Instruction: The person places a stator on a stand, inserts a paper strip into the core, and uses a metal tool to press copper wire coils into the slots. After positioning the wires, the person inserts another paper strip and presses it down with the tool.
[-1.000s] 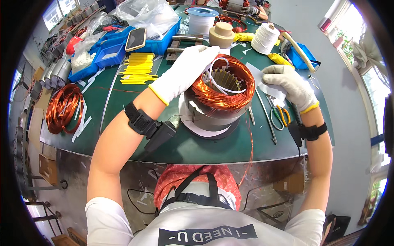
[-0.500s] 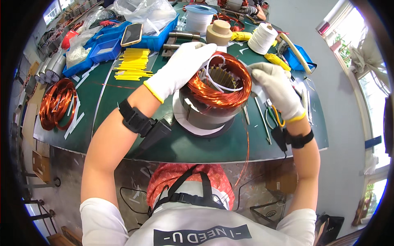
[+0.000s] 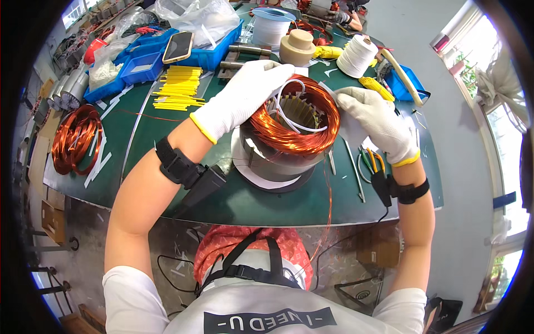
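Note:
A motor stator (image 3: 276,168) stands on the table before me, its thick ring of copper winding (image 3: 295,143) on top. A white sleeving loop (image 3: 297,127) lies across the ring's opening, and thin copper leads hang down the front. My left hand (image 3: 247,92), in a white glove with a yellow cuff, rests at the ring's far left with fingers bent together; what they grip is hidden. Right of the ring, my gloved right hand (image 3: 372,118) pinches a pale, thin strip (image 3: 327,89) close against the winding. A white edge (image 3: 301,71) shows behind the ring near the left fingertips.
Yellow sticks (image 3: 181,88), a copper coil bundle (image 3: 75,139) and blue bins (image 3: 146,68) with a phone (image 3: 178,46) lie left. Spools, including white thread (image 3: 356,57), stand behind. Pliers (image 3: 371,160) and a rod (image 3: 354,170) lie right. Another person's gloved hand (image 3: 336,16) is at the far end.
My right hand has drawn slightly left, nearer the winding, its fingers closer together. The left hand stays at the far left of the ring. The white loop has shifted slightly.

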